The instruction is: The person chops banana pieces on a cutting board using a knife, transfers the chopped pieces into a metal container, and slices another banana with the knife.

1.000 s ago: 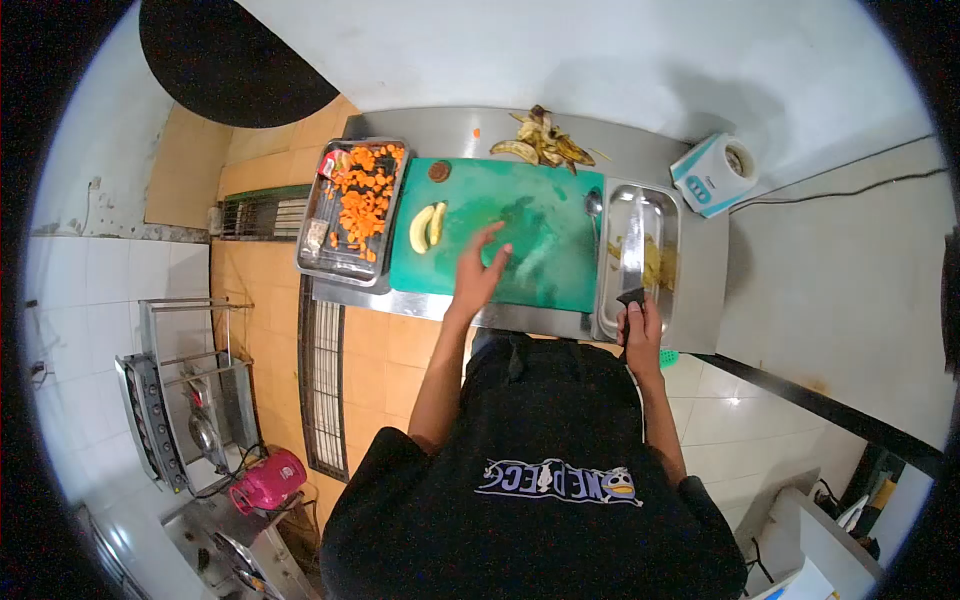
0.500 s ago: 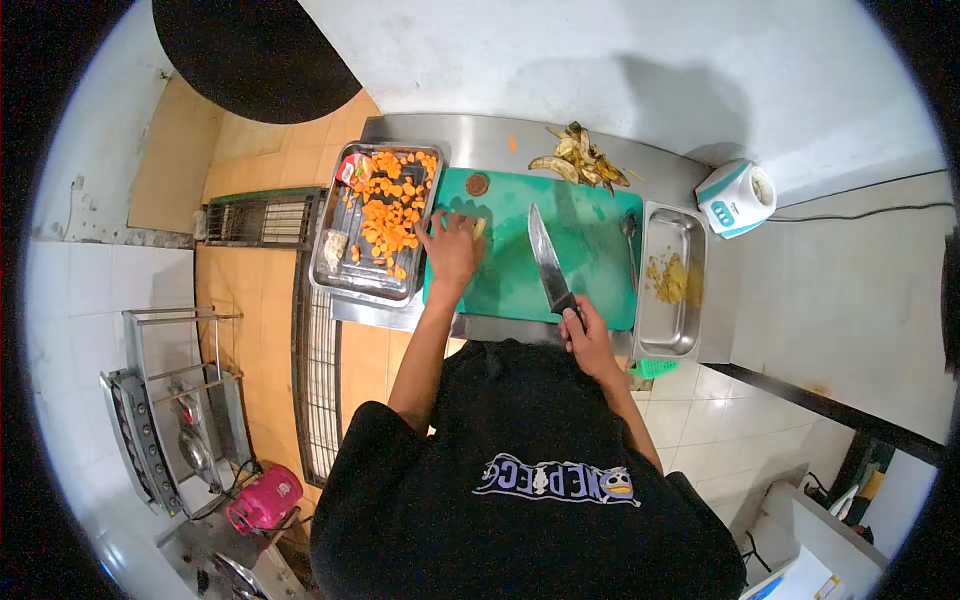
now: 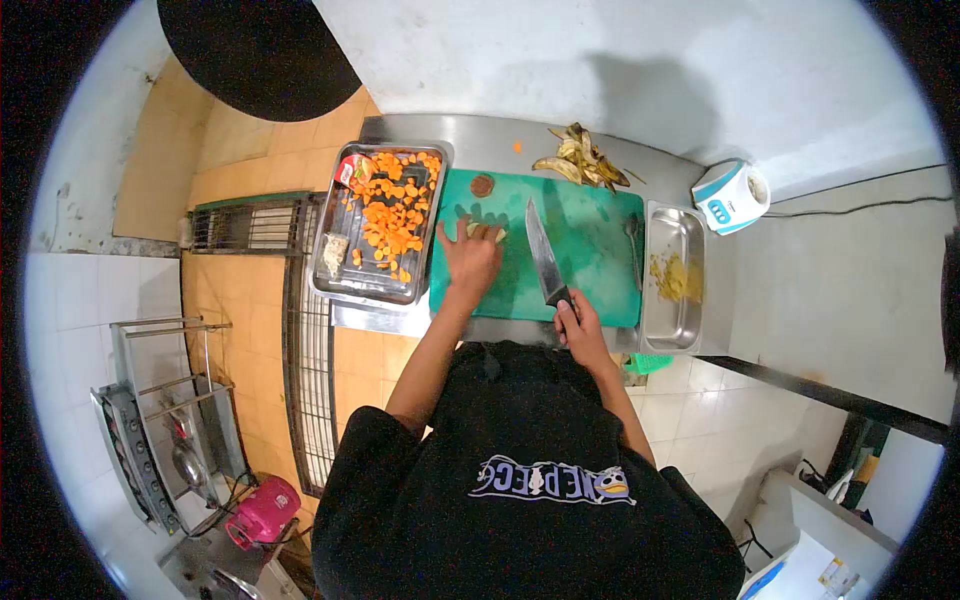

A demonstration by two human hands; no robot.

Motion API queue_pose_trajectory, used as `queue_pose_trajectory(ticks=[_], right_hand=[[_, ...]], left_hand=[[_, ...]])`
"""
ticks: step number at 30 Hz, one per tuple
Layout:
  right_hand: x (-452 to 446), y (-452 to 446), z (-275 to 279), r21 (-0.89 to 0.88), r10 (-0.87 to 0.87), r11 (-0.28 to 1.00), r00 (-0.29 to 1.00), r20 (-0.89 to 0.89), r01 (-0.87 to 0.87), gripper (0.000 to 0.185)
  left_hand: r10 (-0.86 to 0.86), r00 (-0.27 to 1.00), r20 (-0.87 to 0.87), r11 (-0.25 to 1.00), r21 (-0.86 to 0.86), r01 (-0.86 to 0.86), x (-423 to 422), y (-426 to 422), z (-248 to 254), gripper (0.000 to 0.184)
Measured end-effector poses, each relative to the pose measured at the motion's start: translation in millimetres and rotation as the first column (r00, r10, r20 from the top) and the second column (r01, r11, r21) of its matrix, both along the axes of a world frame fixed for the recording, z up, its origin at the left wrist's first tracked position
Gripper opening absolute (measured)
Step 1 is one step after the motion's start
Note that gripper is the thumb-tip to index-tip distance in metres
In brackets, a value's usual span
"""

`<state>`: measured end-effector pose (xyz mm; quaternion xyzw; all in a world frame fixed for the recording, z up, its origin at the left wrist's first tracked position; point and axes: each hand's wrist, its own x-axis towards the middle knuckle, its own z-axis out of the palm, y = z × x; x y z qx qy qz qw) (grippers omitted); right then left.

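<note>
My right hand (image 3: 583,330) grips the black handle of a large kitchen knife (image 3: 542,250). Its blade points away from me over the green cutting board (image 3: 590,260), its tip apart from any food. On the board's left part, my left hand (image 3: 472,262) has its fingers bent over a small pale yellow-green piece of food (image 3: 488,232), whose kind I cannot make out because the fingers partly cover it. Just beyond that hand lies a round brown disc (image 3: 481,186). A spoon (image 3: 632,240) rests along the board's right edge.
Left of the board stands a metal tray (image 3: 322,270) of carrot pieces (image 3: 395,222), a red packet (image 3: 354,170) and a small pale heap (image 3: 335,250). Banana peels (image 3: 582,160) lie behind. At right are a steel pan (image 3: 672,325) with yellowish bits and a white-and-teal appliance (image 3: 735,197).
My left hand has shifted slightly right, and its fingers now cover more of the pale piece. The knife has stayed nearly in place in my right hand.
</note>
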<state>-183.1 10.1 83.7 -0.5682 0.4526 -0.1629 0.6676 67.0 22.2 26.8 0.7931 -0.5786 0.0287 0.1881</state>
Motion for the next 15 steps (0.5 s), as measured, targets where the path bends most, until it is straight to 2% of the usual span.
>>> queue_pose_trajectory(ticks=[2, 5, 9, 11, 12, 14, 15], right_hand=[[-3.6, -0.6, -3.3, -0.025, -0.013, 1.0, 1.0, 0.0, 0.013, 0.041], [-1.5, -0.7, 10.1, -0.002, -0.051, 0.999, 0.998, 0.034, 0.051, 0.049], [-6.4, -9.2, 1.4, -0.008, -0.018, 1.0, 0.999, 0.049, 0.018, 0.053], [-7.0, -13.6, -4.8, -0.045, 0.039, 0.998, 0.999, -0.013, -0.039, 0.054], [-6.1, -16.3, -7.1, -0.047, 0.042, 0.998, 0.999, -0.009, -0.042, 0.054], [-12.3, -17.1, -11.9, -0.124, 0.107, 0.986, 0.994, -0.028, -0.11, 0.055], [-14.9, -17.7, -5.0, -0.122, 0.106, 0.987, 0.994, -0.03, -0.109, 0.055]], left_hand=[[0.082, 0.996, 0.042, 0.996, 0.022, -0.083, -3.6, 1.1, 10.8, 0.025], [0.068, 0.993, 0.097, 0.997, -0.041, -0.064, -3.0, -3.9, -2.8, 0.017], [0.021, 0.992, 0.125, 1.0, 0.0, -0.022, -8.9, -3.7, -25.0, 0.025], [-0.101, 0.982, 0.162, 0.994, -0.012, 0.105, -24.1, 5.1, -27.5, 0.026], [-0.098, 0.981, 0.166, 0.995, -0.013, 0.102, -29.8, 6.9, -26.2, 0.026], [-0.092, 0.994, 0.054, 0.994, -0.049, 0.094, -45.2, 11.6, -26.2, 0.031], [-0.093, 0.994, 0.052, 0.994, -0.048, 0.095, -45.8, 12.5, -24.4, 0.031]])
